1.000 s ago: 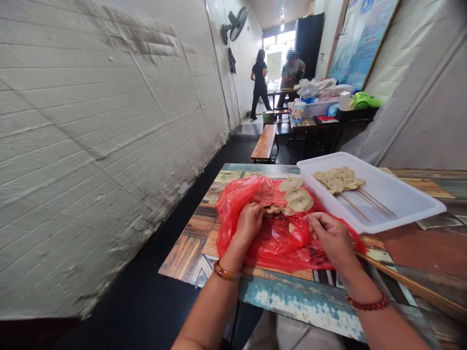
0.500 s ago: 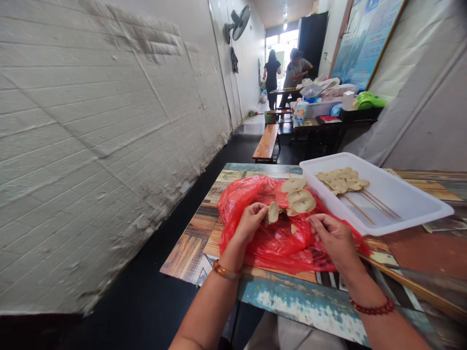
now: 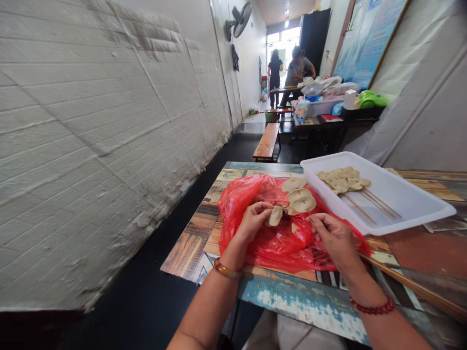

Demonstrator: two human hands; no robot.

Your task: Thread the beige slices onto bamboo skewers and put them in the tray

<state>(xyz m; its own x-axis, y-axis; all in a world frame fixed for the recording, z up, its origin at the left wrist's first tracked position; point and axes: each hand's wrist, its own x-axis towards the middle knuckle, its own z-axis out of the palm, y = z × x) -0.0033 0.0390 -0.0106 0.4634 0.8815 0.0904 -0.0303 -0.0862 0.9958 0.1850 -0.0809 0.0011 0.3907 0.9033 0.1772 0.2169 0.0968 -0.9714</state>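
Observation:
Over the red plastic bag (image 3: 237, 194), my left hand (image 3: 252, 222) pinches a thin, oval beige slice (image 3: 275, 217) between thumb and fingertips. My right hand (image 3: 334, 238) is closed on a thin skewer, mostly hidden by the fingers. Several flat beige slices (image 3: 301, 201) are threaded on its far end, just up and right of the slice in my left hand. More beige pieces (image 3: 295, 227) show within the bag's folds. Part of a bundle of wooden sticks (image 3: 408, 282) lies beside and under my right forearm.
A white plastic tray (image 3: 419, 206) on the patterned table (image 3: 189, 248) holds several filled skewers (image 3: 343, 180). Beyond are a wooden bench (image 3: 267, 141), a second table with bags and a green item (image 3: 372, 99), and two people (image 3: 275, 70) farther back. A white wall (image 3: 109, 146) runs along the left.
The slice in my left hand has shifted slightly right and tilted. My right hand and the skewer stay nearly in place.

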